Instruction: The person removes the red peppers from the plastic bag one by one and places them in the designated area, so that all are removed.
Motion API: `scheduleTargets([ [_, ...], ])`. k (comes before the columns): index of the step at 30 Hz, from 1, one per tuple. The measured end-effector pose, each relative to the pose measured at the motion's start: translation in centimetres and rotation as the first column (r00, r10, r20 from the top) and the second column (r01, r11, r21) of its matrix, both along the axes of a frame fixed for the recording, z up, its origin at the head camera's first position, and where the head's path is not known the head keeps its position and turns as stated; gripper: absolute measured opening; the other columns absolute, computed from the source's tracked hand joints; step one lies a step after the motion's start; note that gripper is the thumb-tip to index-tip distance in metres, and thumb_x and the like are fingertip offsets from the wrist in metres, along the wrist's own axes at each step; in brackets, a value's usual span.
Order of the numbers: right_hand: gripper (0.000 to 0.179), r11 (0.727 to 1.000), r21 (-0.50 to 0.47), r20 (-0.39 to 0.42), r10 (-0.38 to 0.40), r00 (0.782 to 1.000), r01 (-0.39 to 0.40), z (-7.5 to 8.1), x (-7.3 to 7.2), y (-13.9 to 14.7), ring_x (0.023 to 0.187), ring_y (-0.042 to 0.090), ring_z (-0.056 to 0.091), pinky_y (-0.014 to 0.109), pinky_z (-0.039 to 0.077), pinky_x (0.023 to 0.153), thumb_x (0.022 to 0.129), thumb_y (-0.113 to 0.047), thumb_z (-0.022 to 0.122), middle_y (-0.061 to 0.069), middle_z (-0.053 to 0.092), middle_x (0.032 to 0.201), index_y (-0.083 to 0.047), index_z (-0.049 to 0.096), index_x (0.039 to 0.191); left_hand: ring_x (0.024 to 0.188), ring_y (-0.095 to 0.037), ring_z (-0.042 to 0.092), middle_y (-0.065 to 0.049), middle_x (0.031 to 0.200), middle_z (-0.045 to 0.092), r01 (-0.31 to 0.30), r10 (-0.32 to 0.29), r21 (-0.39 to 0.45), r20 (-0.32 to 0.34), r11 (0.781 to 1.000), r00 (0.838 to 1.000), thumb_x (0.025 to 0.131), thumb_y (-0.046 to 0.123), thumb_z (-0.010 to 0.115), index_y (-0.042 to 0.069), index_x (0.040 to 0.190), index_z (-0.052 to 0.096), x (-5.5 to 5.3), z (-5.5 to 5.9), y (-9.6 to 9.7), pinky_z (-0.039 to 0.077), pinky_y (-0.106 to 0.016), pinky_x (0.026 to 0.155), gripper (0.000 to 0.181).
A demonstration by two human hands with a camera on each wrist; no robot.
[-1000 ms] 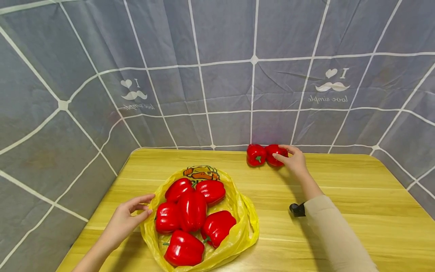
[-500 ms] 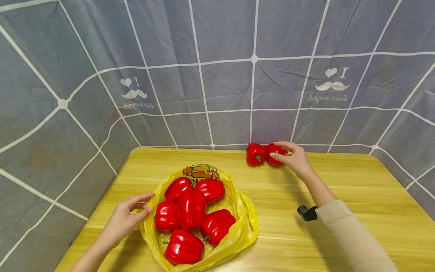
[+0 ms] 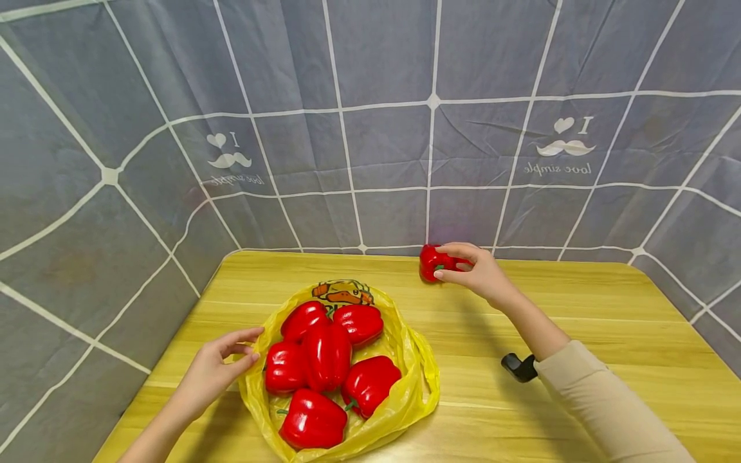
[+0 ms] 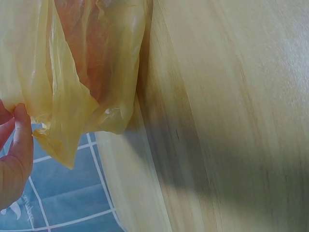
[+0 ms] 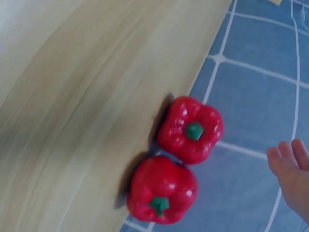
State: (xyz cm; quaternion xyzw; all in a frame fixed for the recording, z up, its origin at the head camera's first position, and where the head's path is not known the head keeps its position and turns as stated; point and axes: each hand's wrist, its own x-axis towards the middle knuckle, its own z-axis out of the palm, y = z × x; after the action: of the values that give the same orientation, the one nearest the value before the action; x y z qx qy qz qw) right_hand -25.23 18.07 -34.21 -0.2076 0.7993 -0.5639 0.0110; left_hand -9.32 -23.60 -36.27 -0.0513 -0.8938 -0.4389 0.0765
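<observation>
Head: left fingers (image 3: 243, 335) pinch crinkly plastic bag (image 3: 412, 392); right fingers (image 3: 462, 249) released near glossy peppers (image 3: 428, 263)

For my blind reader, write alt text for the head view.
Six red peppers sit in a yellow bag, a left hand touching its rim. A right hand hovers by two more peppers at the table's back edge.

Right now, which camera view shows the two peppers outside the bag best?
The right wrist view: both loose peppers show whole and unblocked. In the head view, the right hand partly hides them; the left wrist view shows neither.
</observation>
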Motion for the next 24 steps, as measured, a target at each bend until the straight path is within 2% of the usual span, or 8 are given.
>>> scheduleTargets([
  [6, 0.048, 0.997, -0.004, -0.003, 0.083, 0.997, -0.083, 0.2, 0.5, -1.6, 0.112, 0.033, 0.051, 0.037, 0.044, 0.093, 0.078, -0.011, 0.076, 0.013, 0.054, 0.124, -0.002, 0.059, 0.121, 0.081, -0.001, 0.057, -0.017, 0.106, 0.063, -0.006, 0.006, -0.002, 0.019, 1.0, 1.0, 0.082, 0.001, 0.068, -0.001, 0.118, 0.061, 0.0, 0.2, 0.1, 0.049, -0.022, 0.067, 0.037],
  [11, 0.047, 0.989, 0.047, -0.021, 0.14, 0.99, -0.139, 0.8, 1.2, -2.9, 0.116, 0.026, 0.048, 0.046, 0.038, 0.099, 0.078, -0.014, 0.076, 0.01, 0.053, 0.127, -0.007, 0.061, 0.121, 0.082, -0.001, 0.057, -0.017, 0.106, 0.063, -0.005, 0.005, 0.008, 0.028, 1.0, 1.0, 0.082, 0.001, 0.067, -0.002, 0.118, 0.061, 0.0, 0.2, 0.1, 0.049, -0.022, 0.066, 0.037],
  [24, 0.042, 0.953, 0.065, -0.036, 0.3, 0.953, -0.297, 2.1, 2.3, -6.9, 0.121, 0.02, 0.045, 0.042, 0.037, 0.1, 0.077, -0.016, 0.076, 0.005, 0.053, 0.128, -0.01, 0.065, 0.117, 0.082, -0.001, 0.057, -0.017, 0.106, 0.063, -0.003, 0.003, 0.002, 0.027, 1.0, 1.0, 0.082, 0.001, 0.068, -0.002, 0.118, 0.061, -0.1, 0.2, 0.1, 0.049, -0.022, 0.066, 0.037],
])
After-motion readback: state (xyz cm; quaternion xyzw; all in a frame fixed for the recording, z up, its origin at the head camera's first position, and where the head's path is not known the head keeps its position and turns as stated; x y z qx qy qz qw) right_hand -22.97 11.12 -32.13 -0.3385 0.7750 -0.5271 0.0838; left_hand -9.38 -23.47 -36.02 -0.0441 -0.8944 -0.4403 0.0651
